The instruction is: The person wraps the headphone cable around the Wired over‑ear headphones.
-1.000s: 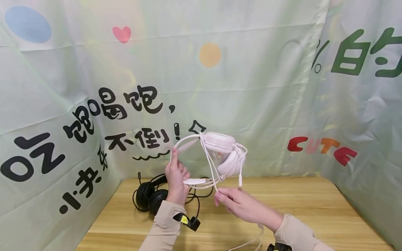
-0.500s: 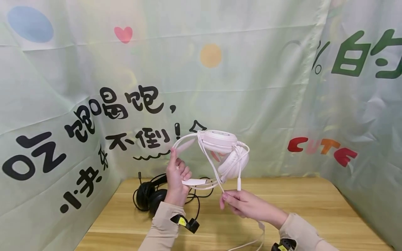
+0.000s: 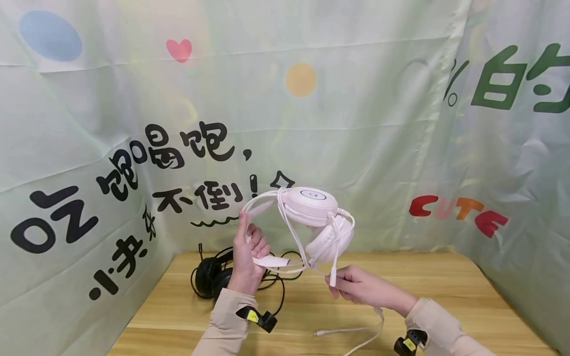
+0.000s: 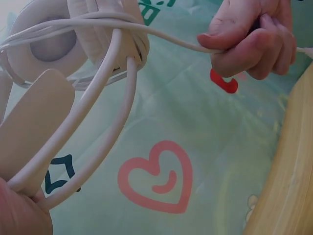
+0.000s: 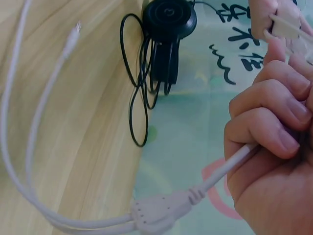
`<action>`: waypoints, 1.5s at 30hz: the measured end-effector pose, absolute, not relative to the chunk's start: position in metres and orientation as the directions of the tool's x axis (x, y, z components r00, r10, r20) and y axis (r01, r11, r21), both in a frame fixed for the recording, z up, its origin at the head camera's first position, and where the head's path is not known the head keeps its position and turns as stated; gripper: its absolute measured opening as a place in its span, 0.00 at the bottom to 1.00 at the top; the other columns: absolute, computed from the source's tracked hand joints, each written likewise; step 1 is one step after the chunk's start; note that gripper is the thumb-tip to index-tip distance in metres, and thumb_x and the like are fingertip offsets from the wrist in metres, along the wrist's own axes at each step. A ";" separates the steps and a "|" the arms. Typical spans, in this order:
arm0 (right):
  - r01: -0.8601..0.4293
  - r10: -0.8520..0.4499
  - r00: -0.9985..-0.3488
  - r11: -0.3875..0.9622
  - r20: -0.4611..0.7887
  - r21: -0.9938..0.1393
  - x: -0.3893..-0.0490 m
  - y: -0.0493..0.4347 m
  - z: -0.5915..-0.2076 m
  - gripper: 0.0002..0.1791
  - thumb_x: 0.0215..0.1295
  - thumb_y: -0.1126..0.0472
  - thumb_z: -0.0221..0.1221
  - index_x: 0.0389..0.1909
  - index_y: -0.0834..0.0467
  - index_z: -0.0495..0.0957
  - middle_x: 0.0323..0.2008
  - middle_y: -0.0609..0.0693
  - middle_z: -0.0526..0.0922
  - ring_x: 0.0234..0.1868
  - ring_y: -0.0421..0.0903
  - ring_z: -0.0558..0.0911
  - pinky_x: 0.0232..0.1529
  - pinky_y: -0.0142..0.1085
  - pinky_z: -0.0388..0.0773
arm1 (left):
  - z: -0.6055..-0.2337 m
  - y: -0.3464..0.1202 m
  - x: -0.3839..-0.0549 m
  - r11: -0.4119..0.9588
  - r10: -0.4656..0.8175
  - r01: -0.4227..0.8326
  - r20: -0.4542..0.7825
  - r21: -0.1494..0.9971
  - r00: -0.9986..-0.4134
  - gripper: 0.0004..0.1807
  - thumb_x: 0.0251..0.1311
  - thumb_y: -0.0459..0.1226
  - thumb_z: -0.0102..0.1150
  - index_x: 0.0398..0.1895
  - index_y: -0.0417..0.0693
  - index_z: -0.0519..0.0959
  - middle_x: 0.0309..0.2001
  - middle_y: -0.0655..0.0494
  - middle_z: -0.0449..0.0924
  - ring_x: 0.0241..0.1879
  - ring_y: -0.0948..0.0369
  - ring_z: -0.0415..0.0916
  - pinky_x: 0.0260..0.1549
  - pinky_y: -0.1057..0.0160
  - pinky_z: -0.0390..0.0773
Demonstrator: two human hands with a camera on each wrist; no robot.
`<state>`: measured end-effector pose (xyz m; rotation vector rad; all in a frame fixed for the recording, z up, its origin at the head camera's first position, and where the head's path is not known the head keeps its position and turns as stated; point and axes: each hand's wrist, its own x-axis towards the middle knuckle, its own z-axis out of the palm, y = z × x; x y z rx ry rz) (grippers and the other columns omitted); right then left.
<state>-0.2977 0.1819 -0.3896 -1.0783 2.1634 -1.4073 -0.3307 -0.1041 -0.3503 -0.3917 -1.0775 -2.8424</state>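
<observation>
Cable (image 5: 225, 170) is pinched between the thumb and forefinger of your right hand (image 3: 371, 287), its other fingers curled round it, and past them a white splitter (image 5: 164, 213) sends two thin leads (image 5: 98, 224) out over the wooden table (image 3: 445, 296). Just beyond, your left hand (image 3: 249, 257) grips the white headset (image 3: 311, 200) by its band (image 4: 73, 122), up above the table, with more of the cable wound about the earcups (image 3: 322, 242). Farther back, a black headset (image 3: 207, 278) lies on the table, before the pale green printed cloth (image 3: 356, 153)
</observation>
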 end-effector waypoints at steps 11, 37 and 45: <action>-0.452 -0.726 -0.677 0.279 0.122 -0.847 -0.302 0.200 -0.389 0.22 0.83 0.60 0.53 0.27 0.69 0.73 0.18 0.35 0.66 0.17 0.27 0.61 0.16 0.25 0.56 | -0.356 -0.115 -0.329 -0.768 0.172 0.114 0.375 0.631 -0.911 0.28 0.78 0.63 0.49 0.25 0.58 0.58 0.19 0.62 0.42 0.15 0.66 0.40 0.09 0.76 0.57; -0.522 -0.719 -0.688 0.398 0.097 -0.755 -0.320 0.241 -0.370 0.19 0.75 0.60 0.64 0.23 0.63 0.75 0.19 0.35 0.66 0.18 0.28 0.62 0.20 0.26 0.58 | -0.377 -0.141 -0.330 -0.668 0.394 0.113 0.479 0.735 -0.784 0.24 0.81 0.56 0.50 0.28 0.55 0.61 0.20 0.58 0.41 0.16 0.62 0.35 0.13 0.71 0.45; -0.522 -0.698 -0.713 0.468 0.063 -0.713 -0.327 0.249 -0.359 0.16 0.70 0.55 0.70 0.24 0.58 0.81 0.19 0.35 0.67 0.21 0.29 0.64 0.24 0.26 0.61 | -0.384 -0.144 -0.329 -0.632 0.453 0.106 0.477 0.767 -0.753 0.19 0.85 0.52 0.45 0.32 0.55 0.69 0.20 0.57 0.43 0.15 0.63 0.37 0.13 0.69 0.43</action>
